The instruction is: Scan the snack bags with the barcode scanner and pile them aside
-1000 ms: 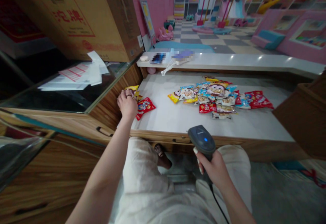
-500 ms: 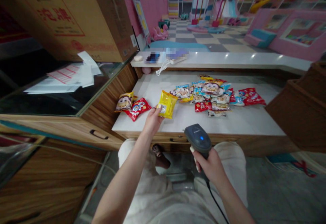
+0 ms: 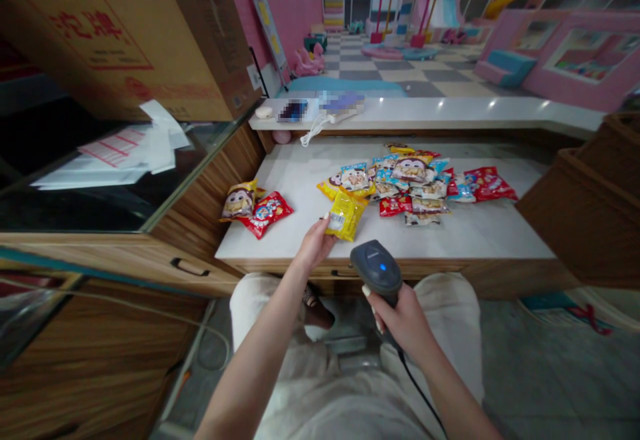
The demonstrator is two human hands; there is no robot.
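Note:
My left hand point(image 3: 319, 243) is closed on the lower left edge of a yellow snack bag point(image 3: 347, 216), whose pale label patch faces up. My right hand point(image 3: 401, 313) grips the handle of a dark barcode scanner point(image 3: 376, 267) with a lit blue dot on top; its head points towards the yellow bag. Behind that bag lies a pile of snack bags point(image 3: 411, 169) in blue, yellow, white and red. To the left, a red snack bag point(image 3: 269, 213) rests against a brown-and-yellow snack bag point(image 3: 239, 201).
A white desk point(image 3: 295, 167) carries the bags. On its raised ledge point(image 3: 400, 115) lie a phone point(image 3: 293, 111) and a white cable point(image 3: 315, 129). A large cardboard box point(image 3: 150, 47) and papers point(image 3: 115, 157) stand at the left. A brown woven basket point(image 3: 575, 220) is at the right. The scanner's cord point(image 3: 417, 383) hangs down.
My left hand has moved right with the yellow bag, closer to the pile. The scanner has shifted slightly left in the view. Another yellow bag now shows behind the held one.

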